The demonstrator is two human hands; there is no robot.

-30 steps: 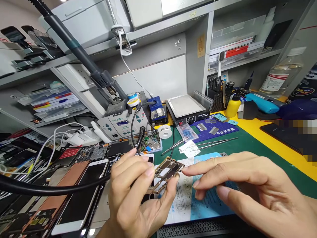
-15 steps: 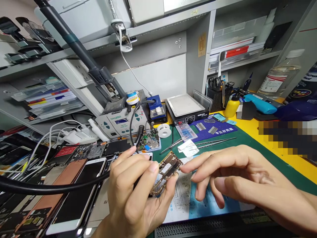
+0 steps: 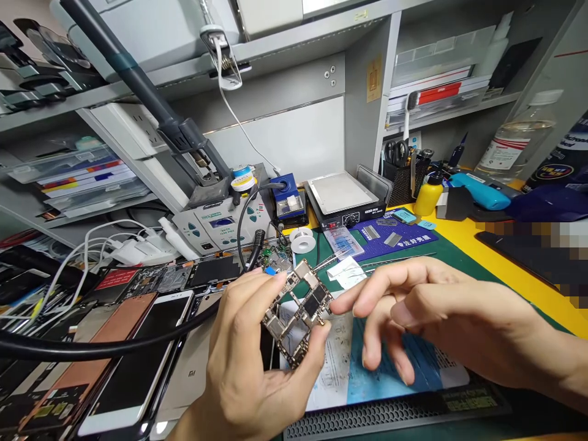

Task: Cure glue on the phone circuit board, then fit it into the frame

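Head view. Circuit board (image 3: 298, 312) grasped in the left hand (image 3: 243, 367), tilted, chips facing up: thumb against its lower right edge, fingertips (image 3: 264, 288) on its upper left corner. Held just above a blue sheet (image 3: 427, 367). Right hand (image 3: 450, 318) close on the board's right, fingers loosely curled, gripping nothing, index tip at the board's edge, touching or not, cannot tell. Phones (image 3: 138, 361) lying to the left.

Phone circuit board (image 3: 298, 311): gold-framed, dark chips; tilted face-up; held above bench
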